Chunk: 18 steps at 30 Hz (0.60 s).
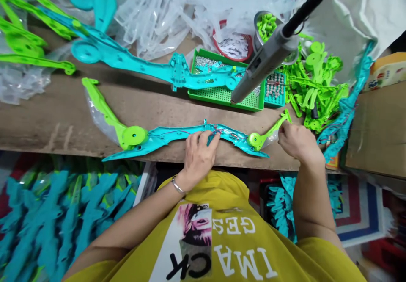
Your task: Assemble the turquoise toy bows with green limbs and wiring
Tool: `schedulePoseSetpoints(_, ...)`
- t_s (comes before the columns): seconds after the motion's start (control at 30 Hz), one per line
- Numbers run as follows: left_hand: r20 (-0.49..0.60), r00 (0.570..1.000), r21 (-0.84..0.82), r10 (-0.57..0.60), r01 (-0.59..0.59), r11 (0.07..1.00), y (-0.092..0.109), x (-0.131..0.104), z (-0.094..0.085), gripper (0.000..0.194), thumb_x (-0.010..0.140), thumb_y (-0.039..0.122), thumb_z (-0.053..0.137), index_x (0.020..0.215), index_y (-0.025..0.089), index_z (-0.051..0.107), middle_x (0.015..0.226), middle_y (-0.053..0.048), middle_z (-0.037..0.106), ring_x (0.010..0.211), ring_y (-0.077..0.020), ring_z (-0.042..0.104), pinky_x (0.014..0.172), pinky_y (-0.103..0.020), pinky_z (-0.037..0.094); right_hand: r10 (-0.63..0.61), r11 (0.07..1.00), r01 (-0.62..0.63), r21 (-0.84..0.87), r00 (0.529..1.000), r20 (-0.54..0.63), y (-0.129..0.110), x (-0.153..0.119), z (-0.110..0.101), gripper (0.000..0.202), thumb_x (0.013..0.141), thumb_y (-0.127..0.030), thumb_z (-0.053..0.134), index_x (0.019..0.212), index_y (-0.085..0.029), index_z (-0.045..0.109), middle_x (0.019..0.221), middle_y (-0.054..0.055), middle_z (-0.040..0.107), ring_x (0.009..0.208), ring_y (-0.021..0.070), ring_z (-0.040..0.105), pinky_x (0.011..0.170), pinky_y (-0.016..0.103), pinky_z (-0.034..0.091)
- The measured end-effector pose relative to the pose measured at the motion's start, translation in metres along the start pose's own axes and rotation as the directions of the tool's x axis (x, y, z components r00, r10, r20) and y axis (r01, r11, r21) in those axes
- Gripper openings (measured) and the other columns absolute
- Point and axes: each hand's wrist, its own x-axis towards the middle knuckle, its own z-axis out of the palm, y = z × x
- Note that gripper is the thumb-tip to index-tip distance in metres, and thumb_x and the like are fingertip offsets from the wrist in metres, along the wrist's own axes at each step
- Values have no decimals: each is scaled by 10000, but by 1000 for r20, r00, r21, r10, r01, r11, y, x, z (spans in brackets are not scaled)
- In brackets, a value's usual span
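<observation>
A turquoise plastic toy bow shell (171,134) lies across the bench edge, its inside facing up with thin wires and a small circuit part near the middle. My left hand (200,153) rests over its grip section, fingers curled onto the shell beside the wires. On the right end sits a bright green bow limb (269,132) with a clear plastic piece along it. My right hand (298,141) is closed at this limb's outer end; its fingertips are partly hidden. Another green limb (104,112) is fitted at the left end.
Behind lies another turquoise shell (136,66), partly over a green basket (228,100) of screws. A grey electric screwdriver (260,62) hangs in front. Loose green parts (317,83) are heaped at right, near a cardboard box (374,134). Several turquoise bows (53,205) fill the space below left.
</observation>
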Motion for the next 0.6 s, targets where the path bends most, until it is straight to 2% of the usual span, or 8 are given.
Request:
schedulePoseSetpoints(0.07,-20,1000,-5,13,-13,1000,0,-1,1,390,962,141,566,1335,179,673,1203,-164,657,1086,-315,520,921,-454,480,48,999,-47,-21,998,43,5,-5,13,371,990,-278,379,1157,-118,669,982,222,755,883,346,708,725,374,422)
schedulePoseSetpoints(0.23,-51,996,-36,72,-73,997,-1,-4,4,384,964,133,563,1335,163,658,1206,-157,650,1105,-308,520,945,-450,505,34,988,-37,148,999,21,5,-7,30,358,969,-202,346,1144,-143,653,1068,214,750,928,326,689,748,372,418)
schedulePoseSetpoints(0.33,-45,996,-39,77,-79,996,0,-3,5,374,986,148,532,1340,175,649,1224,-145,646,1117,-306,530,954,-454,505,31,988,-36,147,999,34,4,-7,29,355,963,-195,355,1135,-138,660,1059,222,746,917,330,688,736,376,416)
schedulePoseSetpoints(0.47,-8,998,-18,58,-58,998,4,-2,2,364,1005,155,513,1345,172,640,1241,-130,657,1133,-296,541,991,-450,500,47,997,-47,62,999,-7,-2,-15,15,344,985,-268,378,1129,-138,662,898,200,732,775,328,682,664,376,400)
schedulePoseSetpoints(0.5,-5,998,-14,63,-63,998,5,-3,2,363,1001,154,519,1343,168,639,1243,-127,662,1133,-294,542,1000,-451,501,-16,996,20,89,999,-46,-6,-17,9,324,984,-274,388,1115,-149,657,870,175,729,755,315,682,661,373,406)
schedulePoseSetpoints(0.53,2,998,-14,66,-66,998,6,-4,2,372,994,149,524,1350,164,632,1253,-127,664,1140,-291,544,1014,-455,501,-140,978,152,146,986,-90,-12,-19,3,287,975,-259,403,1088,-168,651,856,143,728,749,295,684,671,367,420)
schedulePoseSetpoints(0.57,10,998,-18,68,-68,998,7,-5,2,387,985,144,530,1360,154,623,1262,-130,664,1142,-289,547,1026,-462,501,-295,921,318,223,946,-134,-21,-18,-4,252,967,-239,416,1063,-189,643,874,114,734,767,273,692,697,363,444)
schedulePoseSetpoints(0.6,17,997,-22,73,-72,997,8,-6,4,406,978,143,534,1377,147,610,1273,-135,664,1145,-289,552,1026,-465,507,-441,827,474,302,880,-176,-32,-17,-12,223,965,-227,427,1041,-208,636,906,91,743,796,253,700,730,358,470)
